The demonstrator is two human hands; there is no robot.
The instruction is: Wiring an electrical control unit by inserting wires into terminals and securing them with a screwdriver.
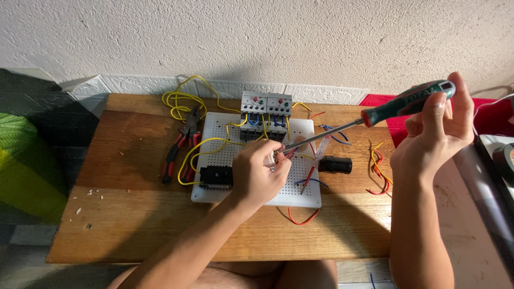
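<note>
My right hand [436, 131] grips a green-and-red screwdriver [375, 113] by its handle, raised over the right end of the table, with its metal shaft slanting down-left. The tip meets a small part pinched in my left hand [259, 171] above the white perforated board [292, 194]. That small part is mostly hidden by my fingers. Two grey electrical modules [266, 115] with blue and yellow wires stand at the board's far edge. A black component [216, 176] sits at the board's near-left corner.
Red-handled pliers [179, 151] lie left of the board beside a coil of yellow wire [179, 100]. A black cylinder [335, 164] and loose red and yellow wire bits [377, 168] lie to the right. A tape roll [504, 160] sits at far right. The wooden table [134, 214] stands against a white wall.
</note>
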